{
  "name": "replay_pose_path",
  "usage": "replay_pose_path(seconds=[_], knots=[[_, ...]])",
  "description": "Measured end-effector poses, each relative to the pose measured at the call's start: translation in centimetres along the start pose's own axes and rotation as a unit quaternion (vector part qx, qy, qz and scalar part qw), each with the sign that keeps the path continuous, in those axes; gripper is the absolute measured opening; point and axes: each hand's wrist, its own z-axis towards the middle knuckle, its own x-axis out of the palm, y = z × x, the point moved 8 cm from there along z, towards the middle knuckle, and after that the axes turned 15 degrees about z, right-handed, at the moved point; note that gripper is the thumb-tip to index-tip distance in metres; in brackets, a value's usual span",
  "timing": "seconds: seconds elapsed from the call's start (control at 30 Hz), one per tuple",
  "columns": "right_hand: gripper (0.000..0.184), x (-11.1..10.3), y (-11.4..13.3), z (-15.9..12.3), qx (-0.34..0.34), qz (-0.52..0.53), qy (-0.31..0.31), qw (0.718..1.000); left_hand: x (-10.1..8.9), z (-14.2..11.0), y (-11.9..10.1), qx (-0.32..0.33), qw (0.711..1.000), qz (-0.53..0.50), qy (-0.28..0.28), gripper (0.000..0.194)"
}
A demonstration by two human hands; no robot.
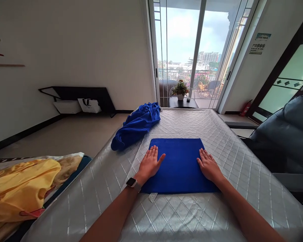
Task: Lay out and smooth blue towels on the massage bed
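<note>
A blue cloth (179, 168), folded into a neat flat rectangle, lies on the silver quilted cover (184, 215) in front of me. My left hand (150, 163) rests flat on its left edge, fingers stretched forward and thumb spread inward; a watch sits on that wrist. On the right edge of the cloth lies my right hand (209, 164), also flat with the fingers extended. A small white tag (153, 197) sticks out from the near edge. Farther off to the left is a crumpled blue cloth (138, 124) in a loose heap.
Yellow fabric (25, 185) lies at the lower left beside the covered surface. A dark padded chair (287, 134) stands close on the right. Beyond the far edge, a small table (183, 103) holds a potted plant (181, 90) before glass doors. A black rack (86, 97) leans left.
</note>
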Motion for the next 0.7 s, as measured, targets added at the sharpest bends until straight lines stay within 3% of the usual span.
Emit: replay_pose_path(seconds=[0.7], knots=[[0.067, 0.01, -0.03, -0.12, 0.001, -0.010, -0.002, 1.000, -0.48, -0.22, -0.13, -0.023, 1.000, -0.009, 0.002, 0.088]])
